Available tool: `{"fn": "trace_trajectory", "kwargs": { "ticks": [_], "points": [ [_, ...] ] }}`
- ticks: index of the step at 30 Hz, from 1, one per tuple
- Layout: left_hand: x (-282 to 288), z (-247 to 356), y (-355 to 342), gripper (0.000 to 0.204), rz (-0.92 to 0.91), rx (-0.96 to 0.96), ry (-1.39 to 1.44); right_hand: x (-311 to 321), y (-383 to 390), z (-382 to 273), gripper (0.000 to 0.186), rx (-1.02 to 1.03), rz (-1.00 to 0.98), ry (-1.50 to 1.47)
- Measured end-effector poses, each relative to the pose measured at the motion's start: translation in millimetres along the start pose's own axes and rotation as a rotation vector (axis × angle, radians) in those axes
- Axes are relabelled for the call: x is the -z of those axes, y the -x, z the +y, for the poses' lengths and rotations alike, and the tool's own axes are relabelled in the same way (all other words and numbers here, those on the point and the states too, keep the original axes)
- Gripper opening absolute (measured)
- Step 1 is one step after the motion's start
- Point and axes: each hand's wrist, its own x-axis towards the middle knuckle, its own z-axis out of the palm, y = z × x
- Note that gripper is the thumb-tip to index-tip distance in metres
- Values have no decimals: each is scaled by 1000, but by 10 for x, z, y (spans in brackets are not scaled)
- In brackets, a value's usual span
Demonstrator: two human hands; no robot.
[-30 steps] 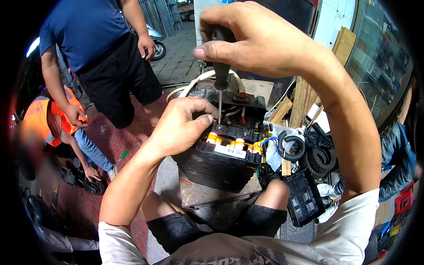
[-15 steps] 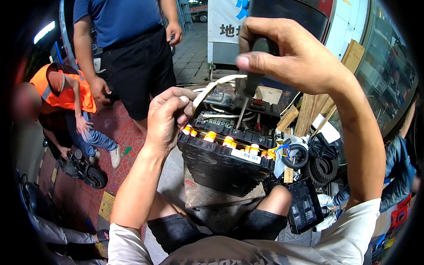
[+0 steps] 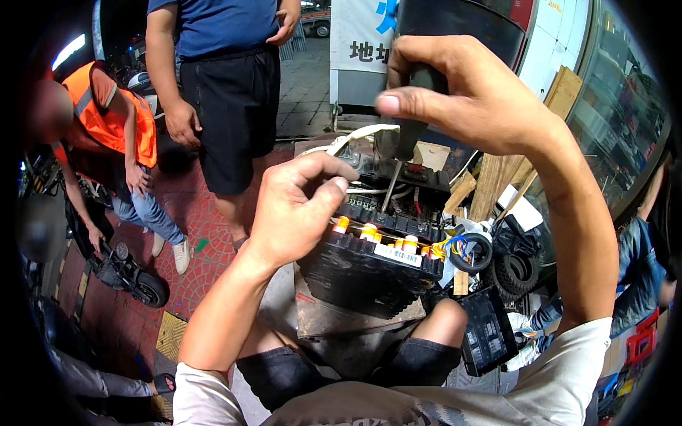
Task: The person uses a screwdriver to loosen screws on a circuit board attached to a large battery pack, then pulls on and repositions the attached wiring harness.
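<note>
A black battery pack (image 3: 362,273) with yellow cells along its top, a circuit board, cables and an open upper section rests on a worn board (image 3: 320,316) between my knees. My right hand (image 3: 462,99) is wrapped round the dark handle of a screwdriver (image 3: 412,135), held upright with its shaft down on the board inside the pack. My left hand (image 3: 298,206) hovers at the pack's near left, just left of the shaft, with curled index finger and thumb close together; what they hold, if anything, is hidden. Cream cables (image 3: 362,133) arch behind it.
A person (image 3: 220,99) in dark shorts stands ahead-left; another in an orange vest (image 3: 138,121) bends over a small two-wheeler (image 3: 142,284). At right lie tyres (image 3: 511,273), wood offcuts (image 3: 486,184) and an empty black case (image 3: 486,330). Another person's jeans (image 3: 632,270) show at far right.
Over the last second both my hands have shifted right in the picture. My left hand rose and curled by the cable, then moved back rightward toward the screwdriver shaft. The standing person has shifted.
</note>
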Motion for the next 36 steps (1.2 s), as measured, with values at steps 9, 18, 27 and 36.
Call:
{"fn": "trace_trajectory", "kwargs": {
  "ticks": [9,18,27,36],
  "points": [
    [-312,26,-78,18,22,-17,-17,25,14,-3,40,-131,-58,-110],
    [-359,36,-81,14,-69,-176,-303,64,80,-20,42,1,20,-57],
    [-378,41,-54,13,-81,-160,-298,17,142,27,47,46,80,16],
    [-337,4,-41,13,-93,-188,-308,-33,131,-55,42,-65,71,61]
  ]
}}
